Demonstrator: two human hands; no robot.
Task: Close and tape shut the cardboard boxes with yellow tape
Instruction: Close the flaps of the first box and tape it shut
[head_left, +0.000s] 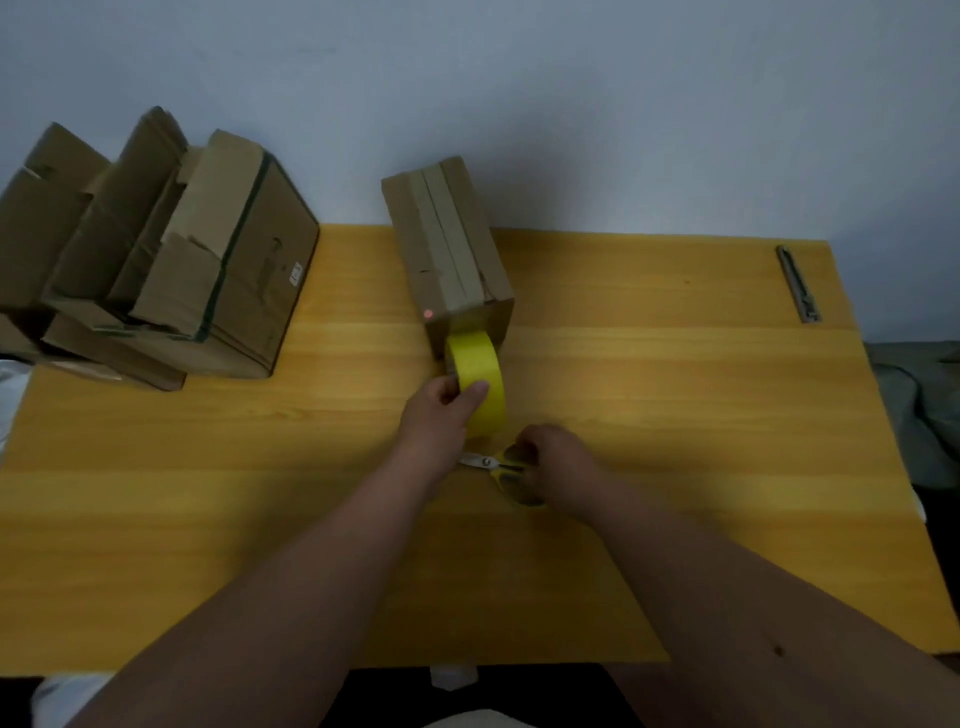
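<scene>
Your yellow wooden worktop (675, 415) carries a stack of open cardboard boxes (171, 260) at far left and one closed cardboard box (447, 244) mid-back. Your left hand (441, 410) grasps the yellow tape roll (480, 374) just before that box; your right hand (550, 462) grips yellow-handled scissors (493, 463).

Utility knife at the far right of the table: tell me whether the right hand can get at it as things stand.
Probably, but not at once. The right hand is gripping the scissors. The utility knife lies apart at the far right edge, and the table between them looks bare.
</scene>
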